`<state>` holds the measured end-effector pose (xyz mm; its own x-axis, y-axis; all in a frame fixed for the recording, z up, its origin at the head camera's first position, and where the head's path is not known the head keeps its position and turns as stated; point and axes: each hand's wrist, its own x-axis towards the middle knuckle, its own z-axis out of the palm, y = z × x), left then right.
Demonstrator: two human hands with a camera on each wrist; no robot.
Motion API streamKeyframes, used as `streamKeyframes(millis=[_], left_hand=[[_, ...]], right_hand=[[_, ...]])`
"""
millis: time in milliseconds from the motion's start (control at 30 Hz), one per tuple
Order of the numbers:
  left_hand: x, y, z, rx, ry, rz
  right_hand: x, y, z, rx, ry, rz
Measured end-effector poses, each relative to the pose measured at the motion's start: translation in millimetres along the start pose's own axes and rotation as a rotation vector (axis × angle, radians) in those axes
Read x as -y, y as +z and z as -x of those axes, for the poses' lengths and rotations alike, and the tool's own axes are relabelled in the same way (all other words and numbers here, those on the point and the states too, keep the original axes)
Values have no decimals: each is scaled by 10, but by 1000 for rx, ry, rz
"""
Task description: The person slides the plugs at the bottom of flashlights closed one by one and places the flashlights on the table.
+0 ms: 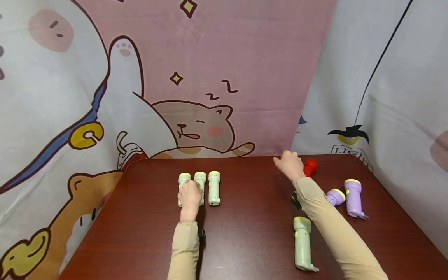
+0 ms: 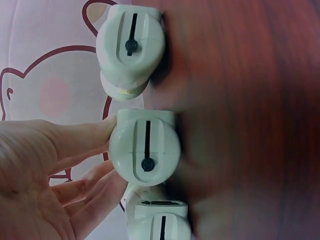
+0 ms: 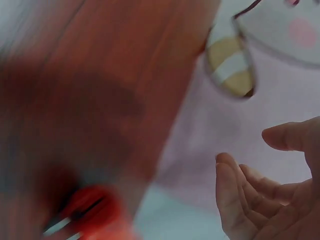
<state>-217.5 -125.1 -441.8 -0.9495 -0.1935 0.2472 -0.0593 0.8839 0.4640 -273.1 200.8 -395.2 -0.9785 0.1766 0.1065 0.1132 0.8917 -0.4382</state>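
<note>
My left hand (image 1: 190,196) grips the middle pale green flashlight (image 2: 145,147) of a row of three at the left of the table. In the left wrist view the thumb lies against its side and the fingers reach round behind it. Another green flashlight (image 1: 214,188) stands to its right. The left one (image 1: 184,178) is partly hidden by the hand. My right hand (image 1: 290,165) is raised at the table's far side with loosely bent fingers and nothing between them. Nearest it is a red flashlight (image 1: 310,167), partly behind the sleeve and blurred in the right wrist view.
A purple flashlight (image 1: 354,198) is at the table's right side, beside a second purple flashlight (image 1: 335,197) partly covered by the right sleeve. Closer to me is another green flashlight (image 1: 302,243). A printed cloth (image 1: 266,77) hangs behind the brown table (image 1: 252,237).
</note>
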Motion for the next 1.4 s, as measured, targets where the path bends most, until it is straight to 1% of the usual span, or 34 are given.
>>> streamKeyframes(millis=[133,233,433,533,667,867,967,1100,1200,1400], left_hand=[[7,-5,0,3,1,4],[11,-7,3,-1,4,3],[4,-11,6,-9,11,10],[-1,-7,5,-7,10,9],[-4,-1,8,-15,17,16],[-5,1,4,-22,17,4],[-7,1,7,-27,20,5],[-11,-1,9,-28,19,8],[-8,0,1,-22,15,-1],[-7,-1,-12,-18,23,-9]], right_hand=[[-342,-13,-81,57,100,48],[-525,-25,-116,92,154,82],[-743,-47,-180,111,255,109],[-820,-44,-197,110,282,105],[-890,-54,-185,106,280,84],[-923,-71,-145,157,272,47],[-917,-58,-131,175,286,19],[-919,-26,-132,160,321,-53],[-935,-6,-145,141,322,-84],[-993,28,-178,132,309,-91]])
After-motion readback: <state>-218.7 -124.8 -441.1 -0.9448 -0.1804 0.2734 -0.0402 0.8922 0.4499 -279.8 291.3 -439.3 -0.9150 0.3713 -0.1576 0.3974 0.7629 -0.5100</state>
